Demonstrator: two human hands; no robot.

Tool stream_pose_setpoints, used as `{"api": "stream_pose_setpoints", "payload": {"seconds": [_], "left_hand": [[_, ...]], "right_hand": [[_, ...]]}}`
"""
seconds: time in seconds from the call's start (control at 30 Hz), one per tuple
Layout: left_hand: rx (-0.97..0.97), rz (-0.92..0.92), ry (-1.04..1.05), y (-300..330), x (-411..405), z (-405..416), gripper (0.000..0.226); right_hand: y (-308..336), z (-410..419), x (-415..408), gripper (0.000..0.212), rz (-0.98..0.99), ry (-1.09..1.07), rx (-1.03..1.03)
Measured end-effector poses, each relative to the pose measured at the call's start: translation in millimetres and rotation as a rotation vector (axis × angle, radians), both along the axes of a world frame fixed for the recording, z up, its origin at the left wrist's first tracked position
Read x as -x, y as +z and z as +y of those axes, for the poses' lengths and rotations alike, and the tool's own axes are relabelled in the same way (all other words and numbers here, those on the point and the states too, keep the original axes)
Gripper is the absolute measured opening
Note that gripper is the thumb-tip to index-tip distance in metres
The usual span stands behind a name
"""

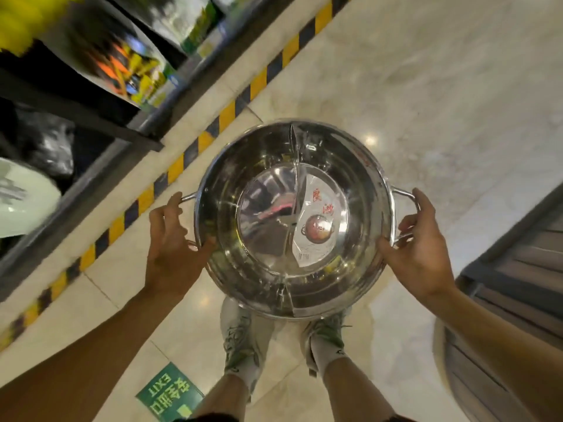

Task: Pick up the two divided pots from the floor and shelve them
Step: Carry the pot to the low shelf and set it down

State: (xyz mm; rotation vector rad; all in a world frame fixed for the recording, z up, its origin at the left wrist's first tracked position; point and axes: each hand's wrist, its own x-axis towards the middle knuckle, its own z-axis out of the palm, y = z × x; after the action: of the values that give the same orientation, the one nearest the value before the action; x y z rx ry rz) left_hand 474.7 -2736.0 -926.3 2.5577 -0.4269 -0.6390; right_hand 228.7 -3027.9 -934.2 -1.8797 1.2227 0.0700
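Divided pot (292, 217) — shiny steel, a curved partition splitting its bowl — is hanging in the air above the pale tiled floor (426, 86), over the person's two shoes (243, 336). Left hand (170, 239) is gripping the rim by the left loop handle; right hand (417, 242) is clasping the right loop handle (406, 196). A printed label (316, 220) is lying in the right-hand compartment. Dark shelving (76, 117) is standing along the floor's left edge, behind a yellow-and-black striped strip (182, 159).

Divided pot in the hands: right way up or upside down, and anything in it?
Right way up: the divided pot shows its open interior and central divider. No food or liquid; only a label in the right half.
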Motion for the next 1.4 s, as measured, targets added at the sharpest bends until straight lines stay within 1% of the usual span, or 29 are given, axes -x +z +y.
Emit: {"api": "stream_pose_setpoints", "payload": {"seconds": [0.07,0.17,0.3,0.4,0.5,0.6,0.7,0.8,0.93,1.1,1.2,1.4], "left_hand": [[0.04,-0.015,0.008,64.3,-2.5,1.8,0.096],[0.094,-0.025,0.102,167.5,-3.8,3.8,0.093],[0.213,-0.046,0.105,301.3,1.5,7.4,0.093],[0.196,-0.115,0.114,383.9,9.9,15.4,0.091],[0.235,-0.155,0.151,437.0,21.9,32.6,0.093],[0.235,-0.17,0.168,464.0,38.6,56.3,0.095],[0.215,-0.195,0.244,476.0,60.9,90.6,0.098],[0.219,-0.236,0.323,485.9,89.1,136.2,0.099],[0.258,-0.256,0.463,494.5,138.3,221.2,0.097],[0.282,-0.292,0.711,504.2,224.8,350.8,0.101],[0.245,-0.333,0.824,513.0,289.8,436.6,0.102],[0.224,-0.429,1.099,536.9,422.3,585.0,0.099]], "right_hand": [[66.6,-8.1,-4.8,0.102,0.005,0.028,0.009],[172.7,-20.8,-9.4,0.104,0.004,0.083,0.041],[305.3,-26.4,-17.7,0.101,-0.08,0.13,0.097],[379.0,-23.4,-22.4,0.098,-0.159,0.169,0.119],[421.1,-19.3,-24.7,0.098,-0.229,0.253,0.133],[445.6,-15.2,-28.1,0.1,-0.243,0.353,0.168],[463.1,3.2,-32.3,0.1,-0.254,0.428,0.187],[476.2,37.2,-39.1,0.099,-0.265,0.51,0.191],[483.7,102.5,-48.7,0.099,-0.286,0.683,0.18],[504.9,226.1,-57.6,0.097,-0.327,0.896,0.187],[523.1,317.9,-56.5,0.097,-0.357,1.052,0.212],[554.8,512.2,-36.0,0.101,-0.424,1.343,0.178]]}}
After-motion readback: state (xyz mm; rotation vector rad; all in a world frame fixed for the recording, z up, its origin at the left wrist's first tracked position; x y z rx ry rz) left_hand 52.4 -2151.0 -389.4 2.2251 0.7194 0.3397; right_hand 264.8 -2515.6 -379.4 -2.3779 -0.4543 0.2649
